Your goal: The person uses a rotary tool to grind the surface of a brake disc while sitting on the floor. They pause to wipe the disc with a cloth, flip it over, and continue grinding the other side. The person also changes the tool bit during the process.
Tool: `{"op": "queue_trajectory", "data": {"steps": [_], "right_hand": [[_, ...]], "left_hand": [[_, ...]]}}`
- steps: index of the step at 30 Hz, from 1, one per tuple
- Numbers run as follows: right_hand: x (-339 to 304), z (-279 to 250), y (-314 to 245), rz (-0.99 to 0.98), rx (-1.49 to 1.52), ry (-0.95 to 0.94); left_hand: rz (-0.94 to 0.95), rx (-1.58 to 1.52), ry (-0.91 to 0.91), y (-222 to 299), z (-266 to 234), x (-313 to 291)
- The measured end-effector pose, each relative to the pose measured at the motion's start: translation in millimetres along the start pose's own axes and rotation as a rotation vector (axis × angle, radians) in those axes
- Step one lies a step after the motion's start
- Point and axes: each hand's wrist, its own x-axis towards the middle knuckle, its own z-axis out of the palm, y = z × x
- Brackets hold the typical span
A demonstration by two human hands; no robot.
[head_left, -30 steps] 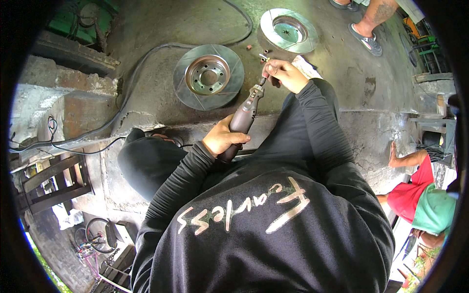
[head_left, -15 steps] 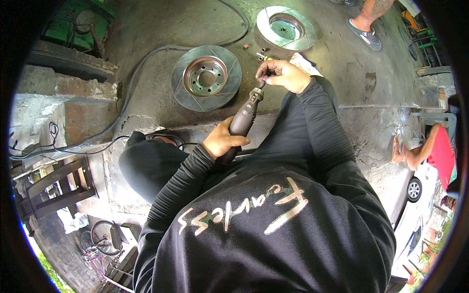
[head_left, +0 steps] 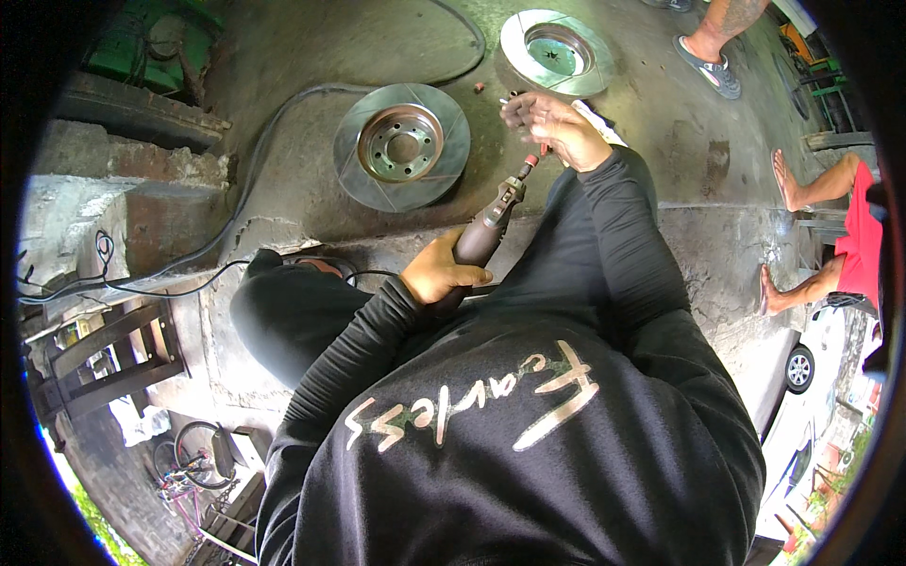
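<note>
Black long-sleeved cloth fills the near foreground as a person bends over a concrete workshop floor [head_left: 283, 66]; the left hand [head_left: 436, 275] is clenched around the dark grey body of a slim handheld rotary grinder [head_left: 481, 236], its nose slanting up and away toward the right hand [head_left: 557, 127]; that hand hovers at the tool's red-tipped end [head_left: 530, 161], fingers curled, and whether they pinch the bit or merely touch it cannot be told; the step looks like work at the tool's tip, best done with the body held steady in the left fist and the right fingertips kept on the tip alone; beyond lies a grey slotted steel brake disc with a rusty hub [head_left: 402, 146], flat on the floor, near the tip but apart from it; a second, brighter steel brake disc [head_left: 557, 52] lies farther off; a black cable [head_left: 255, 160] curves across the floor, both ends out of sight; small parts by the fingers are too tiny to name; bystanders' legs are cut off at the right rim.
</note>
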Motion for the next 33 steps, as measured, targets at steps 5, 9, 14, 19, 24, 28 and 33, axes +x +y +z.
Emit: {"op": "queue_trajectory", "data": {"steps": [5,9,14,19,24,28,33], "right_hand": [[0.7,-0.4,9.4,0.352,-0.532,-0.173],[1.7,-2.7,14.0,0.073,-0.335,-0.003],[1.6,-38.0,13.7,0.028,0.280,0.663],[-3.0,-29.1,2.6,0.065,0.423,0.643],[-2.4,-20.8,-1.2,0.020,0.510,0.501],[-0.8,-16.8,-1.1,-0.014,0.496,0.406],[-1.2,-12.0,1.4,-0.051,0.497,0.288]], "left_hand": [[-0.036,-0.025,0.005,1.9,-2.7,-0.6],[-0.022,0.003,0.031,-0.5,-2.9,-0.2],[-0.006,-0.049,0.029,-4.7,-0.4,0.3],[-0.029,-0.095,0.071,-1.6,0.5,0.1],[-0.065,-0.278,0.230,-3.5,-4.1,0.5],[-0.005,-0.185,0.372,-15.7,-15.8,5.2],[0.077,0.143,0.497,-11.1,-17.0,6.6]]}}
